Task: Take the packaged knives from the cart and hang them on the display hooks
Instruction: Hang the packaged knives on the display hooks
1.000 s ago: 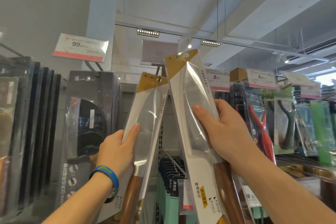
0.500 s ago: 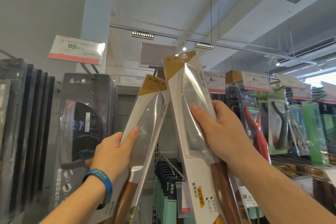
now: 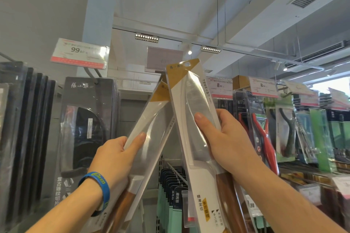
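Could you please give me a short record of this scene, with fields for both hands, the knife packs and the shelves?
left hand: grips left pack, thumb on its front
right hand: grips right pack, thumb on its front
left pack: leans right, top behind right pack
right pack: leans left, hang hole free of any hook
wristband: blue, on left wrist
left shelf: black knife boxes under 99 price tag
right shelf: hanging packs, red-handled tool

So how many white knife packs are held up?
2: left knife pack in the left hand, right knife pack in the right hand. Others may be hidden.
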`<action>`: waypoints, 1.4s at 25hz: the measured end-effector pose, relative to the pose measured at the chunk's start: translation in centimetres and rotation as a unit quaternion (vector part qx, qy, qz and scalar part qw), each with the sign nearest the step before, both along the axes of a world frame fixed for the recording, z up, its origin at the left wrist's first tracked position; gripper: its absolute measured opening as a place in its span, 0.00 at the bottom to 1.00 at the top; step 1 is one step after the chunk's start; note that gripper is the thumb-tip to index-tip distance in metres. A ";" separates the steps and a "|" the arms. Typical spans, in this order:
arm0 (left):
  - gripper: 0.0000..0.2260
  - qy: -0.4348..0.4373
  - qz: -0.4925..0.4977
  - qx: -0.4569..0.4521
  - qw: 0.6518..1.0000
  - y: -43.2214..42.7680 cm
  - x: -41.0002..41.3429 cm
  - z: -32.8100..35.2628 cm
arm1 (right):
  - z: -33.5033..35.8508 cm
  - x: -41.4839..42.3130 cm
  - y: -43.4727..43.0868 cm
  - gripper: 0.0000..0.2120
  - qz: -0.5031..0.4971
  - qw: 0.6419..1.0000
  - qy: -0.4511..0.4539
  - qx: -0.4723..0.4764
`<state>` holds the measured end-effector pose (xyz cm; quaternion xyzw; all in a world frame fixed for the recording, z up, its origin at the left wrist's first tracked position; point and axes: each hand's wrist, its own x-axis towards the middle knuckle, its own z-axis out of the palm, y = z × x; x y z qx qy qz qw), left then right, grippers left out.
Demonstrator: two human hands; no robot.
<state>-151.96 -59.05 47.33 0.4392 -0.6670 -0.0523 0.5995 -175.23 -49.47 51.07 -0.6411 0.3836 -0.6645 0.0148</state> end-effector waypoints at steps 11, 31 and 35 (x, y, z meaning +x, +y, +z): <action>0.37 0.045 -0.005 -0.011 0.999 -0.4 -0.1 -0.4 | 0.0 -0.4 0.5 0.09 -0.012 1.000 0.009 0.011; 0.38 0.059 -0.068 0.039 0.995 -0.4 -0.1 1.1 | -0.4 1.0 0.5 0.10 0.003 1.000 -0.008 0.018; 0.37 0.062 -0.054 0.029 0.996 -0.4 0.0 0.9 | -0.5 1.1 0.5 0.10 0.012 1.000 -0.014 0.014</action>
